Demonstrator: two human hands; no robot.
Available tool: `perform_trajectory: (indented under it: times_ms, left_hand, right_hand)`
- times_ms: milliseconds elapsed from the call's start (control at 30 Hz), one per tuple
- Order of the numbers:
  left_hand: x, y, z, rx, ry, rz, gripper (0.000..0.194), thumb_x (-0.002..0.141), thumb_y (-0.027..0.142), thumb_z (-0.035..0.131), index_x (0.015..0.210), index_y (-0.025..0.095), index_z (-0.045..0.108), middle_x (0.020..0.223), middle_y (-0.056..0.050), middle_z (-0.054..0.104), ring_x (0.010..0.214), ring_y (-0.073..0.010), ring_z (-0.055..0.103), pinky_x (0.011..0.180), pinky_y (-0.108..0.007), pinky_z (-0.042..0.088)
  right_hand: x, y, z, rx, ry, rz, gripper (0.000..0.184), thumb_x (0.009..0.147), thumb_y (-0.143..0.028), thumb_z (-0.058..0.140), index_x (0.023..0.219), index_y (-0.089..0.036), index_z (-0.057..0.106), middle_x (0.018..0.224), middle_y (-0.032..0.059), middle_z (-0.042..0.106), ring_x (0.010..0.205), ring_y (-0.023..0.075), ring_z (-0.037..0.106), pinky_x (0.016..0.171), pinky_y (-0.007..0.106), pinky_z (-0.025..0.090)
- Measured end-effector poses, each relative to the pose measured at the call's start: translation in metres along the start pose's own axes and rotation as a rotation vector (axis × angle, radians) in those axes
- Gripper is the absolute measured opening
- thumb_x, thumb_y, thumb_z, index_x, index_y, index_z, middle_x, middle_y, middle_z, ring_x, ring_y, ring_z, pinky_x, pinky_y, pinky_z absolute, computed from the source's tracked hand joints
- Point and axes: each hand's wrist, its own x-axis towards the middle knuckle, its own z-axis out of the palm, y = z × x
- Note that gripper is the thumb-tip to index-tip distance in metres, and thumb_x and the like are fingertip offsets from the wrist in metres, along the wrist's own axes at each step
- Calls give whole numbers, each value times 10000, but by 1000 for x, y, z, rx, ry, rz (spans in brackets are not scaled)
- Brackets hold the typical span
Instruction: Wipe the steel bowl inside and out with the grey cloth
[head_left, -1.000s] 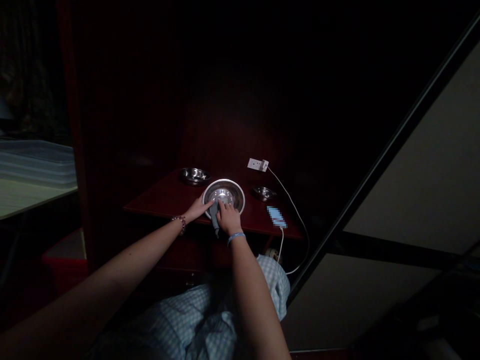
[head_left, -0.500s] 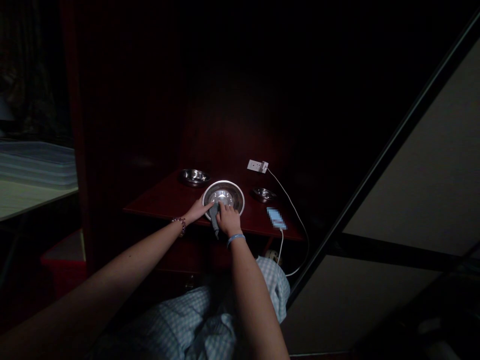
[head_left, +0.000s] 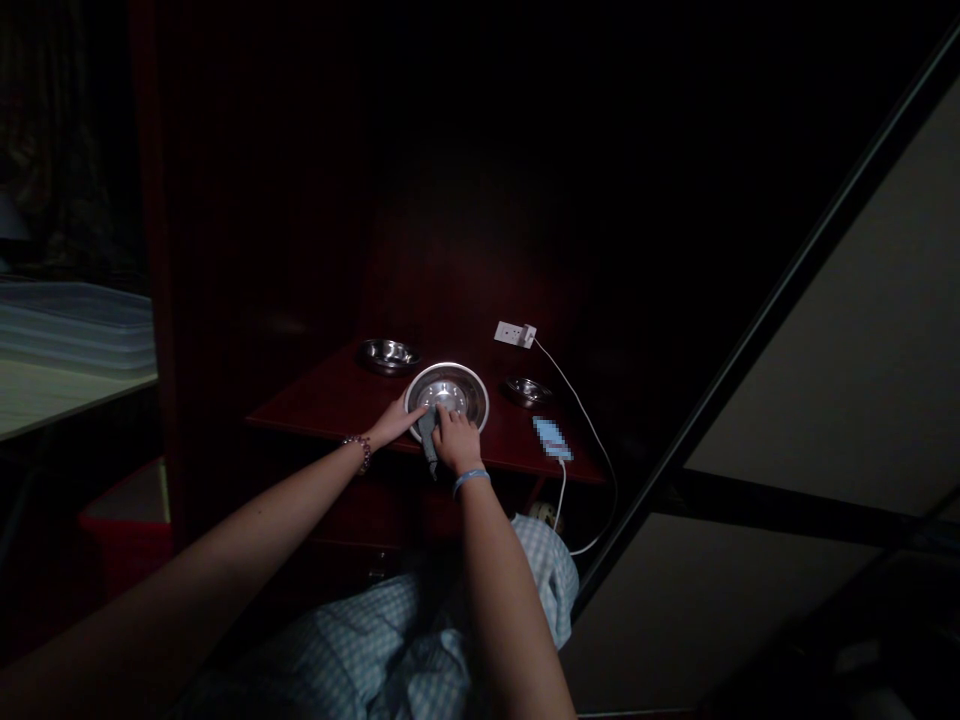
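Note:
A shiny steel bowl (head_left: 463,388) stands near the front edge of a dark red shelf (head_left: 322,400). My left hand (head_left: 395,420) rests on the bowl's left rim, fingers laid against it. My right hand (head_left: 454,441) is closed on a grey cloth (head_left: 428,432) and presses it onto the bowl's near side; the cloth's tail hangs over the shelf edge. I wear a bead bracelet on the left wrist and a blue band on the right.
Two smaller steel bowls sit behind, one at the left (head_left: 387,353) and one at the right (head_left: 527,388). A phone (head_left: 553,437) lies to the right with a white cable (head_left: 592,430) running to a wall socket (head_left: 515,332). Stacked trays (head_left: 75,325) are at the far left.
My hands have scarcely shifted; the right hand with the cloth has moved slightly on the bowl. The view has drifted a little.

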Motion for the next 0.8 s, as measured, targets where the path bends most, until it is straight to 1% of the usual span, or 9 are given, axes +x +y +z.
perform_trajectory:
  times_ms: [167,300,467,667,800]
  left_hand:
    - [0,1,0,5,7,-7,685,779,453,656,1361,129,499,1373,-161,598,1287,-294,543,1142,-444,352]
    - [0,2,0,13,-1,-32,693,771,442,660,1355,106,499,1359,-174,606,1278,-299,551,1142,-447,352]
    - [0,3,0,6,3,-25,720,770,436,655,1369,75,483,1376,-197,586,1283,-302,546,1149,-441,340]
    - [0,1,0,1,13,-7,719,780,438,656,1400,131,461,1386,-158,589,1294,-287,537,1151,-446,336]
    - [1,-2,-1,-1,2,2,740,779,455,658,1404,114,457,1390,-175,579,1290,-295,538,1147,-448,339]
  right_hand:
    - [0,0,-1,-3,-18,3,522,979,-296,357,1484,-162,383,1348,161,579,1230,270,525,987,407,426]
    - [-1,-1,-2,3,-25,10,548,980,-295,357,1512,-167,341,1362,163,569,1243,272,513,991,412,420]
    - [-1,-2,-2,-10,-17,15,548,981,-296,359,1510,-153,347,1343,171,581,1237,280,520,989,411,419]
    - [0,-2,-3,-5,-22,18,543,978,-288,371,1499,-135,356,1349,183,580,1228,272,533,996,402,417]
    - [0,-2,-2,-5,-10,17,543,975,-289,375,1493,-125,365,1350,178,581,1230,276,533,986,398,427]
